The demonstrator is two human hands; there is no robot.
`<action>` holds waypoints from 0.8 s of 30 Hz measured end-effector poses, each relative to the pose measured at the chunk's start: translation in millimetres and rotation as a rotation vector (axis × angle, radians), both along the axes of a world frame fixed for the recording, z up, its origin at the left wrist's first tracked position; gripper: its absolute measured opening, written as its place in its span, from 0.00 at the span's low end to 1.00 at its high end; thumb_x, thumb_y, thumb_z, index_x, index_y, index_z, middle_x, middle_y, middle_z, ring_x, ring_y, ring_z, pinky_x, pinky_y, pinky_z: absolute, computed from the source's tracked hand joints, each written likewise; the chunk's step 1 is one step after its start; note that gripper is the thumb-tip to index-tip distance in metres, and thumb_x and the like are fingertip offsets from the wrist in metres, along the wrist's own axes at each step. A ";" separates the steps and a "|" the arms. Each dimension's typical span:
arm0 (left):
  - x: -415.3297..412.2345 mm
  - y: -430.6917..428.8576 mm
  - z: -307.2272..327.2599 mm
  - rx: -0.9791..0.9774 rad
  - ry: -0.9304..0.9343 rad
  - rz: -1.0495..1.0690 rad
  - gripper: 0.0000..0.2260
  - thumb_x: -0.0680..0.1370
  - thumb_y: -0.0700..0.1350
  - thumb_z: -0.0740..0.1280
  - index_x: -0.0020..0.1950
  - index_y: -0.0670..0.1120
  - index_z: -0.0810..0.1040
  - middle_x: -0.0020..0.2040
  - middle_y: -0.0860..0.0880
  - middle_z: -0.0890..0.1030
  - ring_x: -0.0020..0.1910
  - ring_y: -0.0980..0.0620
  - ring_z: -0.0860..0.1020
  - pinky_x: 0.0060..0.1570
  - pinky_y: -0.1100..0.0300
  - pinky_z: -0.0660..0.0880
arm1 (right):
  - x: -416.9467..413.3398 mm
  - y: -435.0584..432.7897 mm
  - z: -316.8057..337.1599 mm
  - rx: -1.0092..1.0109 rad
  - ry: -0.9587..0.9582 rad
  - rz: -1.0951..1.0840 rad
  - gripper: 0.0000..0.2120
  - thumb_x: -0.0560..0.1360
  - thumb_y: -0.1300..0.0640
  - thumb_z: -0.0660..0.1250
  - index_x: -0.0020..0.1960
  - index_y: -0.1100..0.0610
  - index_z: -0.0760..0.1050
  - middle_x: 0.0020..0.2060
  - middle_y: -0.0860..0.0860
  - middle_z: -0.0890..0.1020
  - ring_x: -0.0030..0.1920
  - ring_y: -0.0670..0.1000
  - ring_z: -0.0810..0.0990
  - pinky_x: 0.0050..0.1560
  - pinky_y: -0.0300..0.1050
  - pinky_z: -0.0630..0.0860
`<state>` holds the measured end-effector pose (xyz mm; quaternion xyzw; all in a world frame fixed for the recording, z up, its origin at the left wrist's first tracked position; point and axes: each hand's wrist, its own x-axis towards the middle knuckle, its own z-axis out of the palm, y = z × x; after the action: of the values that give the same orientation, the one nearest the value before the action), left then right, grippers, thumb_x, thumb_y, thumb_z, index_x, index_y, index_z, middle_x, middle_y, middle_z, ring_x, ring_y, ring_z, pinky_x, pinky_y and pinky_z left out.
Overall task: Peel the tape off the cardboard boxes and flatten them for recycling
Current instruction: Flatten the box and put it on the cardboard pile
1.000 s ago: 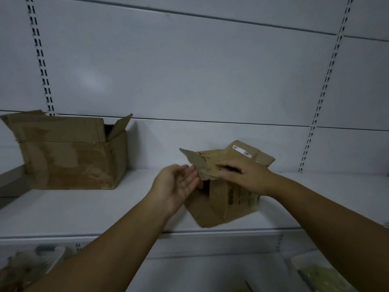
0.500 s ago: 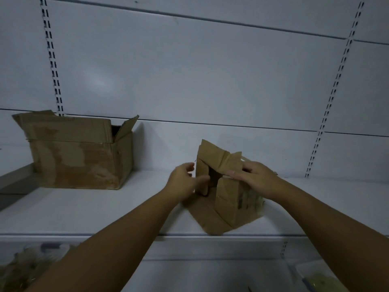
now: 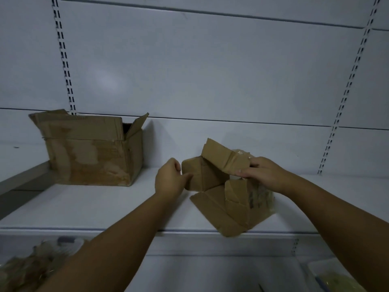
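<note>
Small box (image 3: pixel 229 199) sits on the white shelf (image 3: pixel 105 205), right of centre, near the front edge, one corner slightly past the lip. It is partly collapsed: a bottom flap lies flat on the shelf toward the near side, a left panel folds outward, a top flap stands tilted up at the far side. Right side of the box carries crinkled clear tape (image 3: pixel 262 197), detail blurred. Left hand (image 3: pixel 170 179) is at the left panel, thumb touching its edge, fingers curled in loosely; grip looks mostly together, pinching the panel edge, though finger contact behind the cardboard is hidden. Right hand (image 3: pixel 264 172) lies over the top of the box, fingers spread forward and pressing on the tilted top flap, thumb under its near edge; grip is clamped on that flap. Both forearms reach in from the near side, bare. Big box (image 3: pixel 90 150) stands upright at far left on the same shelf, well apart from the small one, flaps open, front face scuffed with torn paler patches. White back panel with slotted uprights (image 3: pixel 64 55) behind. Below the shelf at near left, a bin (image 3: pixel 67 242) with brownish scraps, blurred; at near right, a tray (image 3: pixel 336 277) with something yellowish, cannot tell what.
</note>
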<state>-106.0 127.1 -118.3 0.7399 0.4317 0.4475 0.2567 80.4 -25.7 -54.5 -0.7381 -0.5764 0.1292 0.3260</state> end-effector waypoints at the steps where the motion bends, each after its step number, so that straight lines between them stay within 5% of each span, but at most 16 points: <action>1: 0.1 -3.3 -0.3 0.021 0.008 -0.022 0.15 0.69 0.44 0.75 0.36 0.46 0.67 0.31 0.50 0.72 0.31 0.51 0.70 0.31 0.59 0.67 | 0.3 1.0 0.1 -0.013 -0.012 -0.007 0.04 0.75 0.45 0.65 0.48 0.43 0.75 0.54 0.50 0.78 0.54 0.52 0.75 0.59 0.51 0.72; 8: -21.1 -63.4 4.9 -0.163 -0.115 -0.400 0.02 0.74 0.42 0.71 0.45 0.48 0.80 0.42 0.49 0.82 0.43 0.52 0.81 0.50 0.59 0.79 | -2.3 0.3 5.2 -0.068 -0.062 0.008 0.20 0.75 0.42 0.63 0.65 0.47 0.70 0.58 0.47 0.72 0.58 0.51 0.71 0.65 0.52 0.67; 11: -15.7 -83.3 11.0 -0.407 -0.077 -0.619 0.10 0.76 0.42 0.69 0.57 0.49 0.79 0.52 0.53 0.81 0.53 0.54 0.80 0.59 0.59 0.75 | -8.8 0.8 8.6 -0.059 -0.094 0.054 0.21 0.76 0.43 0.61 0.67 0.47 0.68 0.55 0.43 0.70 0.55 0.46 0.68 0.60 0.45 0.65; 14: -2.4 -84.9 15.5 -0.520 -0.094 -0.632 0.14 0.76 0.41 0.69 0.61 0.48 0.76 0.56 0.51 0.80 0.55 0.52 0.79 0.56 0.61 0.74 | -14.9 2.2 13.5 -0.031 -0.122 0.110 0.19 0.76 0.39 0.61 0.63 0.45 0.73 0.56 0.39 0.73 0.55 0.45 0.73 0.59 0.44 0.68; 17: -3.1 -78.3 16.7 -0.574 -0.220 -0.502 0.08 0.74 0.38 0.71 0.51 0.46 0.77 0.48 0.46 0.81 0.49 0.47 0.80 0.53 0.55 0.78 | -10.0 10.5 10.4 -0.042 -0.212 0.127 0.27 0.69 0.27 0.56 0.59 0.42 0.76 0.56 0.41 0.79 0.54 0.45 0.77 0.58 0.48 0.74; 21: -18.2 -77.6 18.5 -0.572 -0.251 -0.521 0.02 0.73 0.36 0.70 0.42 0.41 0.79 0.40 0.44 0.82 0.39 0.49 0.82 0.42 0.58 0.81 | -11.5 15.2 18.0 -0.083 -0.358 0.140 0.25 0.68 0.24 0.51 0.49 0.38 0.75 0.50 0.40 0.78 0.52 0.47 0.76 0.52 0.43 0.72; 24: -31.1 -63.6 25.7 -0.555 -0.282 -0.509 0.04 0.75 0.36 0.67 0.41 0.41 0.79 0.38 0.47 0.83 0.39 0.50 0.81 0.42 0.57 0.79 | -10.5 11.7 38.4 -0.254 -0.245 0.147 0.22 0.74 0.31 0.54 0.55 0.42 0.77 0.56 0.44 0.77 0.56 0.47 0.74 0.58 0.45 0.69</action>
<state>-137.1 63.5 -92.6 0.6572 0.2998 0.3331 0.6060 69.9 -13.9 -16.1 -0.7395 -0.6431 0.1336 0.1475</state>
